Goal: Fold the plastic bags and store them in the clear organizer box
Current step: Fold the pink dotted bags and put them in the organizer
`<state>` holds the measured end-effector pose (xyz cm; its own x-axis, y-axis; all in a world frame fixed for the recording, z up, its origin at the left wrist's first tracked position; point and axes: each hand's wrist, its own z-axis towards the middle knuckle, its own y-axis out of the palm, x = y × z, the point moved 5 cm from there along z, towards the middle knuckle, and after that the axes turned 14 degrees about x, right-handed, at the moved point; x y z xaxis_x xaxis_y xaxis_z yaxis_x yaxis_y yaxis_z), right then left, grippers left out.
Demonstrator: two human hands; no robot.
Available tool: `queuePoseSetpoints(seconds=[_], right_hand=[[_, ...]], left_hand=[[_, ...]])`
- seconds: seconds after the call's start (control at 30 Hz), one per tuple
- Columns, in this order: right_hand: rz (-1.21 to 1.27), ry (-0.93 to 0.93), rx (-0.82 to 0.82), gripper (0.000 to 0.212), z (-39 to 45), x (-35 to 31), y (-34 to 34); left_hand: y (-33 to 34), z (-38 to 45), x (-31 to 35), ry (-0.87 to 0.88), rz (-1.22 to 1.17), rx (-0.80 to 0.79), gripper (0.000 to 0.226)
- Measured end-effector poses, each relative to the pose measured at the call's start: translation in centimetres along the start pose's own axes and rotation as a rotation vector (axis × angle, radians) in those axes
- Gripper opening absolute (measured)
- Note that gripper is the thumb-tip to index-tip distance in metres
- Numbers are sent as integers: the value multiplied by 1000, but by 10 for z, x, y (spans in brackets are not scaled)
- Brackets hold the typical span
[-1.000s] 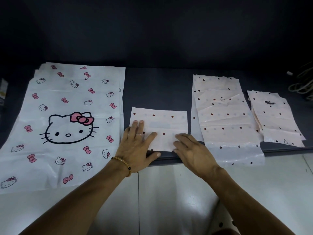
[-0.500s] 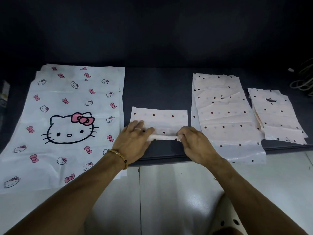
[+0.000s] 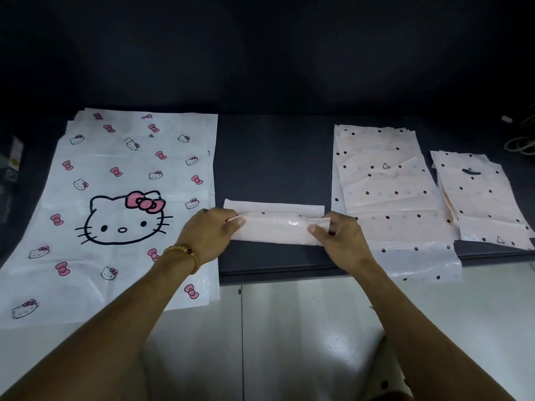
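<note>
A pale pink polka-dot plastic bag [image 3: 275, 227], folded into a narrow strip, lies in the middle of the dark table [image 3: 275, 157]. My left hand [image 3: 208, 233] pinches its left end and my right hand [image 3: 338, 238] pinches its right end, with the near flap lifted and folded over toward the far edge. A stack of large white cartoon-cat bags [image 3: 115, 204] lies flat at the left. Two stacks of pink dotted bags lie at the right, a larger stack [image 3: 388, 198] and a smaller stack [image 3: 480, 198]. No clear organizer box is in view.
The table's front edge [image 3: 275, 273] runs just below my hands, with a glossy white floor beneath. Coiled cables [image 3: 521, 140] sit at the far right and a small box [image 3: 11, 157] at the far left. The background is dark.
My hands went from pressing the bag flat to gripping its near edge and folding it away from me, so the bag is now a narrower strip.
</note>
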<state>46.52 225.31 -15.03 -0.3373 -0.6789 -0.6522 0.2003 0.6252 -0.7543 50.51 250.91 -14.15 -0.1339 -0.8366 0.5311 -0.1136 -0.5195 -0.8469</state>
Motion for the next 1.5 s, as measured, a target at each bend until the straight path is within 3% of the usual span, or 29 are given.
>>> queuePoseSetpoints(seconds=[0.07,0.2,0.43,0.53,0.6,0.7,0.73,0.9,1.0,1.07,1.1,1.17,1.23,1.5], right_hand=[[-118,39,45,28,5,-1,6],[-306,21,139,29,12,-5,14],[-344,130,150,33,25,-3,17],[-340,139,167,29,26,-5,18],[-353,116,172,29,26,-8,18],[-392,70,191,28,26,-12,18],[-412,53,197,28,26,-13,18],[-498,-5,243,29,21,-18,20],[-482,-18,390,22,18,-23,9],[-488,-254,495,20,7,-46,12],[-475,-427,483,25,-1,-63,24],[-379,-671,211,44,-24,-87,66],[-314,-652,-40,52,-38,-89,97],[-498,-599,-33,54,-9,-18,57]], left_hand=[[2,4,-4,-88,24,118,32],[9,13,-8,-192,205,220,42],[14,26,-10,-235,272,223,34],[9,22,-6,-256,226,304,34],[3,22,6,-73,261,382,45],[12,11,30,520,262,354,52],[14,5,30,625,268,337,52],[19,-4,6,594,301,216,50],[22,-2,4,583,293,182,46],[25,-2,2,550,284,145,47],[25,-2,2,539,278,140,47],[22,-2,5,541,258,139,45],[20,-3,8,573,269,143,44],[31,-2,-4,529,295,104,50]])
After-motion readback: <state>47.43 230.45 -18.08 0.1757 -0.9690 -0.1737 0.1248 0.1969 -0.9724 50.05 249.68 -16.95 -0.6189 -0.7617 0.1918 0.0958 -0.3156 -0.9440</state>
